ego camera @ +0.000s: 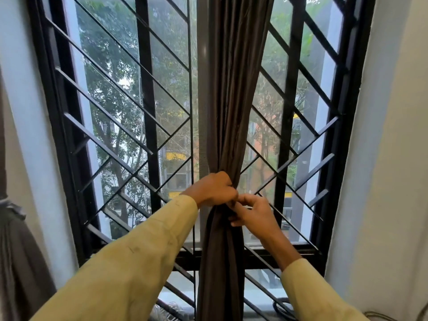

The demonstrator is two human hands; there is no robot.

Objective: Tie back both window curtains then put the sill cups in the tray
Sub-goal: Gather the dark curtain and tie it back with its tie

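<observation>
A dark brown curtain [231, 89] hangs bunched in the middle of the window. My left hand [214, 188] is clenched around the gathered fabric at its narrowest point. My right hand [252, 213] touches the same spot from the right, its fingers pinching at the fabric or a tie; which one is hidden by the fingers. A second brown curtain [16, 251] hangs at the far left edge, cinched by a grey band [12, 208]. No cups or tray are in view.
Black window grille [148, 112] with diagonal bars fills the frame behind the curtain. White walls [382, 181] flank the window on both sides. A dark cable [281, 308] lies on the sill at lower right.
</observation>
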